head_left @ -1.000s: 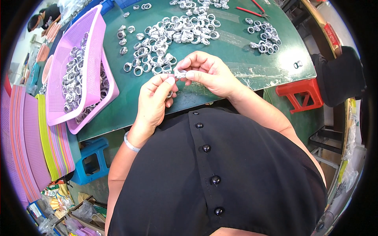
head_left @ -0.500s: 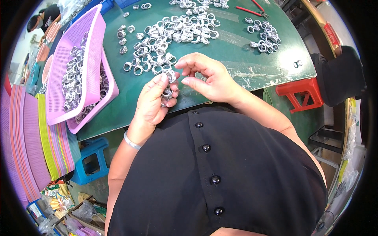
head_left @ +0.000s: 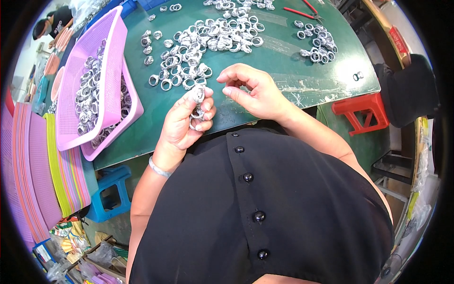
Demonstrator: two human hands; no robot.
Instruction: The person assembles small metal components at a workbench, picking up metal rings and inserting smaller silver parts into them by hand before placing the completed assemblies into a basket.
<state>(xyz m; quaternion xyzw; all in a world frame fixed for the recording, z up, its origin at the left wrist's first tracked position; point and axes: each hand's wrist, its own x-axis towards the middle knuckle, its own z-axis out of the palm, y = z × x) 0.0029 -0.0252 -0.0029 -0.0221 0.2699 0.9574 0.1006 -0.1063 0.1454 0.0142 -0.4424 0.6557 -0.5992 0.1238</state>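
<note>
My left hand (head_left: 178,124) is closed around several silvery rings (head_left: 199,96), one pinched upright at the thumb and others showing lower between the fingers. My right hand (head_left: 255,94) hovers just to the right, thumb and index finger apart and nothing visible between them; its other fingers curl in and are partly hidden. Beyond both hands, a big heap of similar rings (head_left: 222,35) spreads over the green table (head_left: 279,71). A smaller ring cluster (head_left: 324,42) lies at the far right.
Two stacked pink mesh baskets (head_left: 118,33) with rings inside stand on the left. Red-handled pliers (head_left: 300,14) lie at the far edge, and two dark rings (head_left: 358,76) near the right corner. A red stool (head_left: 362,113) and a blue stool (head_left: 109,194) stand below table height.
My right hand has drawn slightly away from the left, widening the gap between them. The rings in my left hand have turned, and the top one now shows more plainly.
</note>
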